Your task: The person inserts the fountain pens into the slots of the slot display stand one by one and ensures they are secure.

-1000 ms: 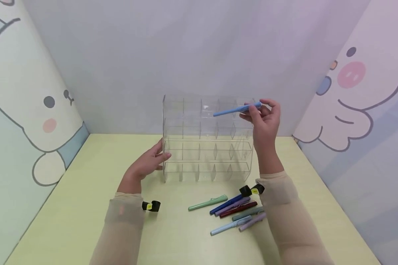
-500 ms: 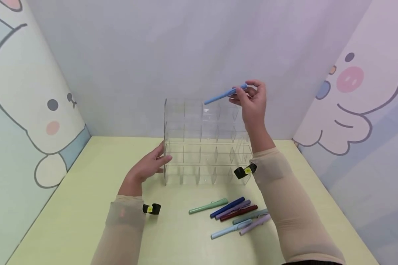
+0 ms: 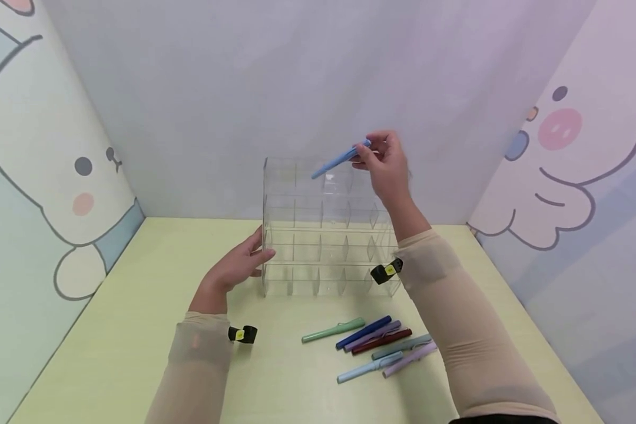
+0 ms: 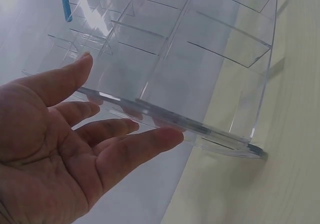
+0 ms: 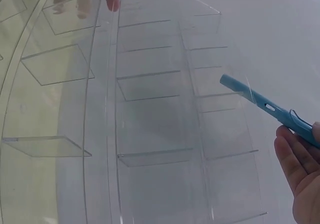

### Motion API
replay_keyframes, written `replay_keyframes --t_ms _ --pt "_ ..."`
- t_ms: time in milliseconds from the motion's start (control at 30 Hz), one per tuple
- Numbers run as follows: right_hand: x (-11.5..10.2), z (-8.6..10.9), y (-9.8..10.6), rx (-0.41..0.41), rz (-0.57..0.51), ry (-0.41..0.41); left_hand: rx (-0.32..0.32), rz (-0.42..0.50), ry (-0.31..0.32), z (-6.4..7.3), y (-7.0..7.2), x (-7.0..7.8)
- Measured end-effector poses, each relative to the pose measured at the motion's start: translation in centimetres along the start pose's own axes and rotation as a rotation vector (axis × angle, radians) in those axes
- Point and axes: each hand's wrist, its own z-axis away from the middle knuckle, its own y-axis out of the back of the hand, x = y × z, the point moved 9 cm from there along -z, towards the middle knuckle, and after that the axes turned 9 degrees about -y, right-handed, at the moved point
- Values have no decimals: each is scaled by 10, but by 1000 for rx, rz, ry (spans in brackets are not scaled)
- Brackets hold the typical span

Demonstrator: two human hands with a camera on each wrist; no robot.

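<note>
A blue pen [image 3: 335, 163] with a clip is pinched near its clip end by my right hand [image 3: 386, 168], its other end slanting down to the left. It hangs over the upper tier of a clear acrylic rack [image 3: 307, 235] with several tiers of divided compartments. In the right wrist view the pen [image 5: 260, 102] appears apart from the dividers. My left hand [image 3: 237, 263] rests against the rack's left side panel. The left wrist view has the fingers of the left hand [image 4: 65, 144] extended, touching the panel edge.
Several pens lie in front of the rack: green [image 3: 333, 330], dark blue [image 3: 363, 333], dark red [image 3: 381, 341], pale blue [image 3: 369, 367], grey-green [image 3: 401, 347] and purple ones [image 3: 410, 360]. The pale yellow table [image 3: 138, 294] meets a grey backdrop [image 3: 217, 118] behind the rack.
My right hand has carried the blue pen leftward, rising first and then tipping the pen more steeply down over the rack. My left hand has stayed at the rack's side.
</note>
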Motion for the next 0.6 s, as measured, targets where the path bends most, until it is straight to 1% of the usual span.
replay_keyframes --t_ms 100,233,433,600 --pt "2 2 -5 -23 56 -17 -8 8 -3 -2 -2 0" --pt "-4 9 -11 -39 126 -29 -12 13 -11 -4 -4 1" --pt "-8 16 -13 -32 196 -50 -22 6 -18 -6 -7 1" --pt "-10 18 -15 -27 281 -35 -26 0 -27 -9 -7 1"
